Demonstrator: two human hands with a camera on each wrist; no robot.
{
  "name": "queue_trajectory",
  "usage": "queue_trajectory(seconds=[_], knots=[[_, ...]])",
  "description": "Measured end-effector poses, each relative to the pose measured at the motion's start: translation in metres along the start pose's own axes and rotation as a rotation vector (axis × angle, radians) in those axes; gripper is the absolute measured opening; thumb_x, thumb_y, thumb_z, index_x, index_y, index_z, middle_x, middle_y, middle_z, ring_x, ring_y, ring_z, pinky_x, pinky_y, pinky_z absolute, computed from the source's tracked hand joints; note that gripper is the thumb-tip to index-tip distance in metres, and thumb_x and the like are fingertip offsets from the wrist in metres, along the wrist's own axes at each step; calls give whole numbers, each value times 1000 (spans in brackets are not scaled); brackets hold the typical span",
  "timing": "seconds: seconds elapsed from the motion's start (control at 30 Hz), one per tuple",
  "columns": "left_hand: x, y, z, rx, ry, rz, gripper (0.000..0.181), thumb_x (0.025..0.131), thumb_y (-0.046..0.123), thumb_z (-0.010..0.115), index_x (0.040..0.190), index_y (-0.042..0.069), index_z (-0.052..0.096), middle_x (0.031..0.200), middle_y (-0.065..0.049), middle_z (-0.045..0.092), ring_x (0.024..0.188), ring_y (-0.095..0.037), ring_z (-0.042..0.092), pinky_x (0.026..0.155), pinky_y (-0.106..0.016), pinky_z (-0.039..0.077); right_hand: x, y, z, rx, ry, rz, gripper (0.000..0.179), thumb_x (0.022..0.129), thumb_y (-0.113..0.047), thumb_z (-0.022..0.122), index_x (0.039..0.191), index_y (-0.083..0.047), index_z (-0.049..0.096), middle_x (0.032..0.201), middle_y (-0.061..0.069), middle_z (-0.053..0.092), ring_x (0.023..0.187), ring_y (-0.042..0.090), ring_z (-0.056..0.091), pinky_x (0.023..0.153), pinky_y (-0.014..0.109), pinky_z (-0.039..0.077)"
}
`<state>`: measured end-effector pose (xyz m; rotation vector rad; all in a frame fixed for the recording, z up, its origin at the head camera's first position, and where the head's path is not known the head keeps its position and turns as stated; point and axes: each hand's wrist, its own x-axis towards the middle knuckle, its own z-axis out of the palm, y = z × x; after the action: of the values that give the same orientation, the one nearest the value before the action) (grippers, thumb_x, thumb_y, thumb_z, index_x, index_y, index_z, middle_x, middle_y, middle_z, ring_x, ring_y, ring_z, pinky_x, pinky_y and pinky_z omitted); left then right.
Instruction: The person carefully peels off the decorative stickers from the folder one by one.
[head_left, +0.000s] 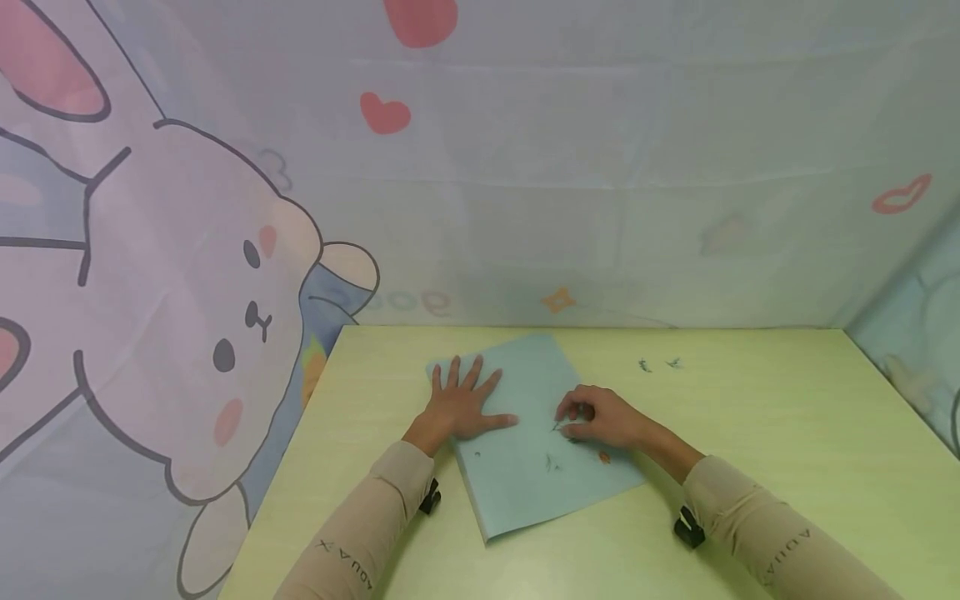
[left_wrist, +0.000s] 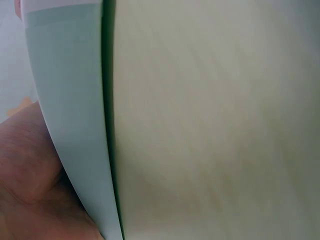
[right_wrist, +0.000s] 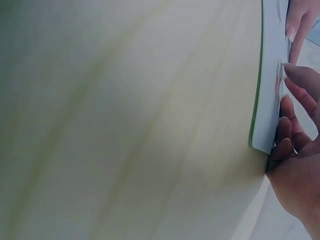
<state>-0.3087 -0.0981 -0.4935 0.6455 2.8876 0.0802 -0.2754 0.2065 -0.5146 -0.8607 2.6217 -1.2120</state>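
A light blue sheet (head_left: pixel 517 500) lies askew on the table, its near corner slightly raised. My left hand (head_left: pixel 459 410) presses on its left part with fingers spread. Over the sheet's right part, my right hand (head_left: pixel 603 417) pinches a thin green sprig (head_left: pixel 556 426) between thumb and forefinger, the other fingers curled. Below the hands, a small pale green sprig (head_left: pixel 551 462) rests on the sheet, and an orange-red leaf (head_left: pixel 604 457) sits near the right edge. In the right wrist view, the right fingers (right_wrist: pixel 300 82) hover close over the sheet (right_wrist: pixel 267 100).
The pale yellow-green table (head_left: pixel 787 417) has two small sprigs, a darker one (head_left: pixel 644 365) and a paler one (head_left: pixel 674 363), beyond the right hand. A tiny dark speck (head_left: pixel 477 454) shows on the sheet near the left wrist. A printed curtain (head_left: pixel 600 167) hangs behind the table.
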Motion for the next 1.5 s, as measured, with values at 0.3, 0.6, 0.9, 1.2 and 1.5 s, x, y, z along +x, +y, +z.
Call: queue_trajectory(seconds=[0.3,0.6,0.9,1.2,1.5], knots=[[0,1,-1,-2,-3,0,98,94,85,47,172,30,22,178,-10,6,161,-48,0,123,-72,1,1,0,1,-7,10,-8,10,95,-17,82,104,-18,78,96,-3,64,82,15,53,74,28,46],[1,0,1,-1,-1,-2,98,94,85,47,172,31,22,179,-10,7,161,-48,0,123,-72,1,0,0,0,-5,6,-20,6,96,-17,81,101,-17,78,96,-2,64,81,16,52,74,28,46],[1,0,0,8,-5,-4,98,93,86,46,172,33,19,179,-8,5,161,-47,-2,124,-71,0,-1,1,-2,18,-7,3,4,98,-16,79,102,-17,77,98,-2,64,85,16,52,76,29,45],[0,0,-1,12,-7,1,98,94,86,45,172,32,20,179,-9,6,161,-48,-1,123,-72,1,-3,4,-5,140,-47,67,8,101,-22,76,107,-16,76,104,4,66,88,21,53,76,29,45],[2,-1,2,15,-9,3,98,94,86,45,172,33,18,179,-9,5,161,-47,-1,123,-72,0,-1,4,-5,161,-51,79,8,104,-21,72,106,-14,76,98,4,65,86,21,53,74,27,46]])
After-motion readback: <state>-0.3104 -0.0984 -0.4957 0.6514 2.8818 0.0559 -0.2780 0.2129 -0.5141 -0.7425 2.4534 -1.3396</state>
